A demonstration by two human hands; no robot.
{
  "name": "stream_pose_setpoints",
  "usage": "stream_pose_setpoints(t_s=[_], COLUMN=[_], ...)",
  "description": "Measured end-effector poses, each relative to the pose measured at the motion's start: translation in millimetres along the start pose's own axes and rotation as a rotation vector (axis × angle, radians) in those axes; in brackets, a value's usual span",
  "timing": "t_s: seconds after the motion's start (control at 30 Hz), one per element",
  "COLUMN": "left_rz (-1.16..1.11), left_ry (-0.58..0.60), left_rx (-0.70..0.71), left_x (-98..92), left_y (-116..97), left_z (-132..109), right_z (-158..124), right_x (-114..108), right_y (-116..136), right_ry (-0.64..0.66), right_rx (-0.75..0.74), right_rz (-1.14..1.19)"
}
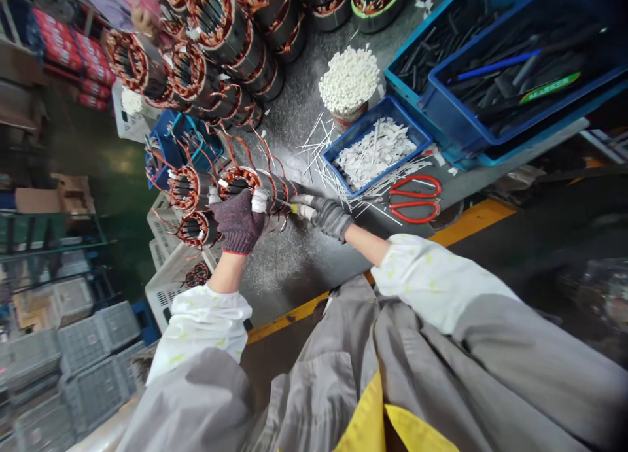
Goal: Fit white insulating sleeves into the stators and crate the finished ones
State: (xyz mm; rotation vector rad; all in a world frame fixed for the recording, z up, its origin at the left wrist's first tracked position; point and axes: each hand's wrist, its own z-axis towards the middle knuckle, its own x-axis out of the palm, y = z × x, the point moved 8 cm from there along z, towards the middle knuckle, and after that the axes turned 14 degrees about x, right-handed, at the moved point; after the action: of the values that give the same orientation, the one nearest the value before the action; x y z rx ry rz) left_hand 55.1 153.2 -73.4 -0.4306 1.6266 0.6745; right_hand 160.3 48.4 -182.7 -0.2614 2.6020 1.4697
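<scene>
My left hand (239,222), in a dark knitted glove with white-wrapped fingertips, is closed on the near end of a motor stator (277,185) lying on its side. Copper windings ring the stator's end, and loose copper leads rise behind it. My right hand (324,214), in a grey glove with pale-wrapped fingers, reaches to the stator's other end. Its fingers are pressed together around something small with a yellow spot, too small to name. Two more stators, an upper one (185,187) and a lower one (193,228), lie left of my left hand.
Many stators (216,30) are stacked at the back. A cup of white sticks (349,79), a blue tray (330,156) of white pieces, and red-handled scissors (416,199) are to the right. Blue bins (471,115) of black tubing stand beyond. A person's hand (144,21) shows at the upper left.
</scene>
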Motion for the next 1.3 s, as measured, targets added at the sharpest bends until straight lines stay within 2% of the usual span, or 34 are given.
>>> stream_pose_setpoints(t_s=[0.07, 0.1, 0.23, 0.33, 0.43, 0.57, 0.77, 0.83, 0.93, 1.0, 1.1, 1.2, 1.3], left_rz=[0.007, 0.010, -0.055, -0.108, -0.101, -0.082, -0.090, -0.088, -0.089, -0.096, -0.115, -0.115, -0.079], left_ry=[0.010, 0.016, 0.087, 0.132, 0.146, 0.134, 0.108, 0.106, 0.085, 0.074, 0.075, 0.073, 0.117], left_rx=[-0.014, -0.019, -0.002, -0.016, -0.031, -0.056, -0.056, -0.046, -0.051, -0.062, -0.031, 0.015, 0.045], left_x=[0.4, 0.6, 6.3, 10.9, 12.0, 11.2, 10.3, 10.8, 10.8, 10.4, 9.5, 6.2, -2.9], left_y=[2, 3, 5, 9, 9, 7, 6, 4, 5, 9, 16, 23, 26], left_z=[0, 1, 4, 6, 8, 8, 6, 6, 8, 8, 7, 8, 13], right_z=[3, -2, -36, -46, -36, -25, -25, -19, -1, 12, 17, -10, -55], right_x=[15, 16, -4, -1, 11, 18, 25, 30, 42, 54, 66, 52, -1], right_y=[-14, -25, -82, -103, -97, -82, -93, -95, -90, -76, -53, -49, -59], right_ry=[0.094, 0.081, -0.157, -0.133, -0.094, -0.121, -0.110, -0.108, -0.110, -0.099, -0.054, -0.064, -0.247], right_rx=[0.020, 0.028, 0.139, 0.176, 0.139, 0.085, 0.088, 0.133, 0.230, 0.251, 0.234, 0.229, 0.250], right_rz=[0.147, 0.110, -0.415, -0.729, -0.806, -0.793, -0.783, -0.685, -0.386, -0.219, -0.126, -0.157, -0.312])
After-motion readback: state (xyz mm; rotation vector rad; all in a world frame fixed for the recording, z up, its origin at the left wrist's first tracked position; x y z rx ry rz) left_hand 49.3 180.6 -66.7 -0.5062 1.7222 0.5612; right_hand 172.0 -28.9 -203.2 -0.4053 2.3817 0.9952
